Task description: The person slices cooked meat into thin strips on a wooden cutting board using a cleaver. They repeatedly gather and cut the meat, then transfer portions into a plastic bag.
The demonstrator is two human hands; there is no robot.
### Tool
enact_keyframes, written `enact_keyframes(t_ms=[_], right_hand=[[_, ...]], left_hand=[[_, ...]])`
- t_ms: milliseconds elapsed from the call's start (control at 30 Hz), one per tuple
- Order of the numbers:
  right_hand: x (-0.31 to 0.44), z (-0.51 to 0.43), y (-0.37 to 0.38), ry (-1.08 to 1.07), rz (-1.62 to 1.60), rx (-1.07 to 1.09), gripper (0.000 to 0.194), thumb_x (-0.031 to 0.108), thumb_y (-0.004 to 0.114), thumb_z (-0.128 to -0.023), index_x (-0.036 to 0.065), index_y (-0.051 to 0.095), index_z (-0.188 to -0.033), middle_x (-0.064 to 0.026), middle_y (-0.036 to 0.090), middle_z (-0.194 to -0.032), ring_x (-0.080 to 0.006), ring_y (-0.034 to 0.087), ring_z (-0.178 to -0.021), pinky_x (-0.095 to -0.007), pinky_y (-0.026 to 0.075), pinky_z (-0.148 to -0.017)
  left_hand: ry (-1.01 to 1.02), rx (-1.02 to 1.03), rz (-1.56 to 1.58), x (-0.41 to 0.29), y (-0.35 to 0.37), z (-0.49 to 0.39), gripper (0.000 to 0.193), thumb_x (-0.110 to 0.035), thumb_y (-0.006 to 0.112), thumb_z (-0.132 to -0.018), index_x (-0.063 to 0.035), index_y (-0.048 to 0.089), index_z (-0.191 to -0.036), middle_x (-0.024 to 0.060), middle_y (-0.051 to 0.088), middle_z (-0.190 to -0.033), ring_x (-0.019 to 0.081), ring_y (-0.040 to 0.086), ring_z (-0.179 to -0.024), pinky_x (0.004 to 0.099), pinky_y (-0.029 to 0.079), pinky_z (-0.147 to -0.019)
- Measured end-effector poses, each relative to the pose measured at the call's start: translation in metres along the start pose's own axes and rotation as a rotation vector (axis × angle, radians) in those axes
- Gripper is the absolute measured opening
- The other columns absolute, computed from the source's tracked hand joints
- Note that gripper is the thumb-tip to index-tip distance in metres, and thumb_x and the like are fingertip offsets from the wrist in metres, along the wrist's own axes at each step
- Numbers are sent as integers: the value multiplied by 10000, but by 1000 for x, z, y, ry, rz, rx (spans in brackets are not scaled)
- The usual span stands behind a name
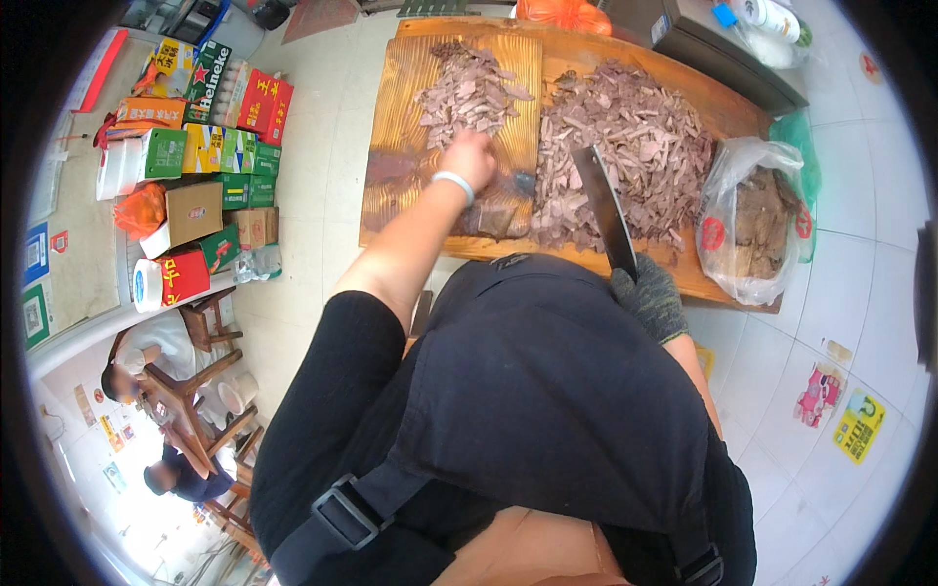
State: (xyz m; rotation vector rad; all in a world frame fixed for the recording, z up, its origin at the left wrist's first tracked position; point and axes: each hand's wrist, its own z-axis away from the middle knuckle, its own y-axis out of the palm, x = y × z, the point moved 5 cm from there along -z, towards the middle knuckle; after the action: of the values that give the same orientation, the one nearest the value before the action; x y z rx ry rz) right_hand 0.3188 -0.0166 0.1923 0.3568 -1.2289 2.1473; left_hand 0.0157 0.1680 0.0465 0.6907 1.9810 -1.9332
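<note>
My left hand (pixel 473 157), bare with a pale band at the wrist, reaches over the wooden cutting board (pixel 399 95). Its fingers meet the near end of a pile of sliced meat (pixel 469 91); whether they grip any slices is hidden. In a grey knitted glove, my right hand (pixel 651 297) holds a cleaver (pixel 607 201) near the table's front edge. The blade points away from me, over the left part of a larger heap of sliced meat (pixel 645 124). A brown piece (pixel 489 218), perhaps meat, lies at the board's near edge.
A clear plastic bag (pixel 722 220) with brown chunks (pixel 762 220) stands at the right end of the wooden table (pixel 681 256). Behind are an orange bag (pixel 564 15) and a large box (pixel 703 55). Stacked cartons (pixel 212 157) line the left; two people sit at a table (pixel 172 403).
</note>
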Motion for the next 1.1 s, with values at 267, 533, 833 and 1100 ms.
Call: enact_keyframes(t_ms=[267,533,833,1100], right_hand=[[-9,15,8,-27,-55,-112,346,262,650,-940,-15,665,-1148,-267,713,-1022,-421,688,-1007,-466,524,-880],[-9,11,3,7,-109,-46,373,280,634,-940,-13,659,-1170,-275,704,-1090,-443,670,-1046,-477,519,-903],[40,-68,43,-303,483,179,356,291,510,-985,50,658,-1200,-242,708,-1120,-402,679,-1075,-496,521,-945],[58,-87,80,-556,701,289,287,201,476,-978,52,691,-1095,-204,736,-1042,-359,722,-989,-499,552,-865]], left_hand=[[585,43,53,-2,-37,71,306,-164,790,-780,-70,736,-1067,109,661,-1145,321,637,-1055,431,539,-937],[550,85,64,-31,-1,137,417,-94,789,-771,-28,693,-1172,125,657,-1150,322,615,-1084,425,532,-955],[440,-29,-23,-36,11,147,406,-59,756,-783,-27,693,-1183,115,670,-1164,323,617,-1105,406,527,-966],[219,74,-100,-22,34,161,295,-143,711,-852,-78,715,-1140,136,667,-1171,354,596,-1146,432,511,-976]])
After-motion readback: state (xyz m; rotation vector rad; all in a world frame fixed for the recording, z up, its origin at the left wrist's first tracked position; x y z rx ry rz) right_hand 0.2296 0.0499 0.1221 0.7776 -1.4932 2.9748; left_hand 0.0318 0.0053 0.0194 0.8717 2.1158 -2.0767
